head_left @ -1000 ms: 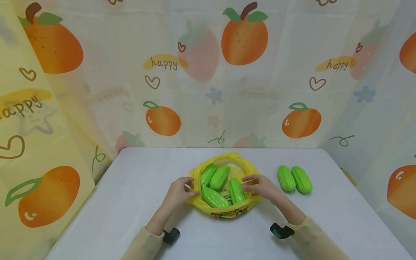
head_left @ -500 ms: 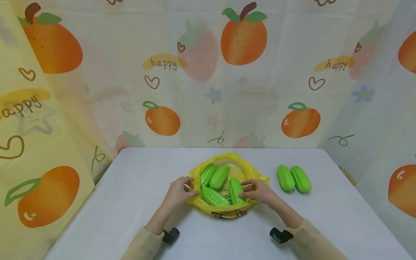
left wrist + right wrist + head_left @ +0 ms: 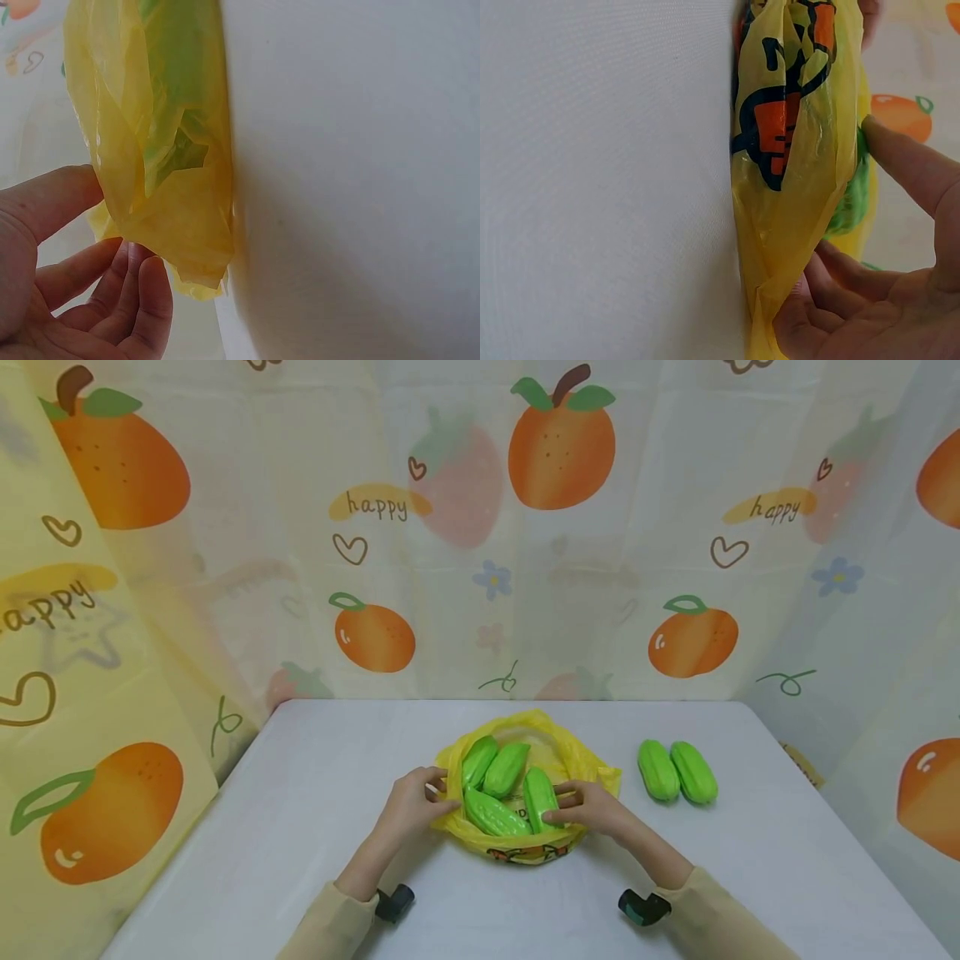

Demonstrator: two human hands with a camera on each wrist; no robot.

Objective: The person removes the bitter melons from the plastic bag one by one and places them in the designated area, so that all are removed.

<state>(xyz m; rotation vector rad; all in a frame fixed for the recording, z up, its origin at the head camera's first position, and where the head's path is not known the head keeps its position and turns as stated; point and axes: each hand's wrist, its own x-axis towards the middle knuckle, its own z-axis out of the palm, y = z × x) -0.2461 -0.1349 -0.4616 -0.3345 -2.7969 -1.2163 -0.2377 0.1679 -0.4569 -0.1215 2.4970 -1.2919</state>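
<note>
While the yellow bag [image 3: 528,721] sits mouth-up near the middle of the counter [image 3: 337,760], its rim is spread wide, so that the contents are exposed from above. The left hand [image 3: 414,800] grips the left side of the rim with curled fingers; this hold presumably steadies the soft film, which could otherwise sag inward. The right hand [image 3: 592,807] grips the right gourd [image 3: 538,793] between thumb and fingers, inside the right part of the bag; opposed contact on both sides likely gives control over the smooth, rounded body. To the left, the far left gourd [image 3: 477,763] and the middle gourd [image 3: 506,770] lie side by side, and the near left gourd [image 3: 495,814] lies crosswise in front of them, apparently braced by the bag's wall. Right of the bag and well apart from it, the first outer gourd [image 3: 658,771] and the second outer gourd [image 3: 694,773] rest directly on the counter, nearly parallel. The left wrist camera [image 3: 394,903] and right wrist camera [image 3: 645,907] are mounted inboard of the sleeves, a position that gives each a view of its own hand
</note>
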